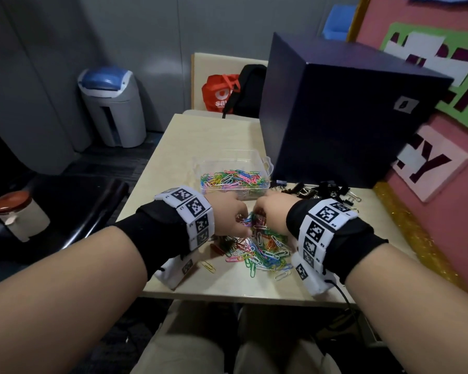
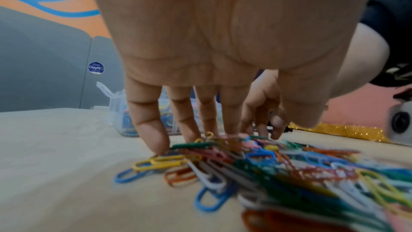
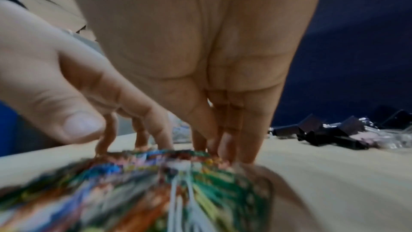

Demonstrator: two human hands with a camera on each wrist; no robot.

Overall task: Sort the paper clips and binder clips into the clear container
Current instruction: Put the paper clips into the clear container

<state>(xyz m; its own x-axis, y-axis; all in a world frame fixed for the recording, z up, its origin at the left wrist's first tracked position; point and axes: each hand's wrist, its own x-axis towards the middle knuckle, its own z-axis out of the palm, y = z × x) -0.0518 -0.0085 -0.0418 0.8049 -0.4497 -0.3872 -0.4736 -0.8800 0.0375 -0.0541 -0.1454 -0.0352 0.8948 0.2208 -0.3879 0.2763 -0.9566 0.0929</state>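
The clear container (image 1: 235,171) holds many paper clips (image 1: 257,244), yet both the left hand (image 1: 229,214) and right hand (image 1: 272,211), fingers extended, rake a pile mid-tabletop, with binder clips (image 1: 324,191) unsorted near its right edge.

Paper clips (image 3: 138,191) blurred near wrist

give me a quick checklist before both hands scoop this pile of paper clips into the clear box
1. Left hand and right hand either side of the loose pile of coloured paper clips: ok.
2. Fingers down at the pile's edge: ok.
3. Clear plastic container open, close behind the pile: ok.
4. Black binder clips apart from the pile: ok.
5. Stray yellow paper clip gathered: not ok.
6. Firm hold on clips: cannot tell.
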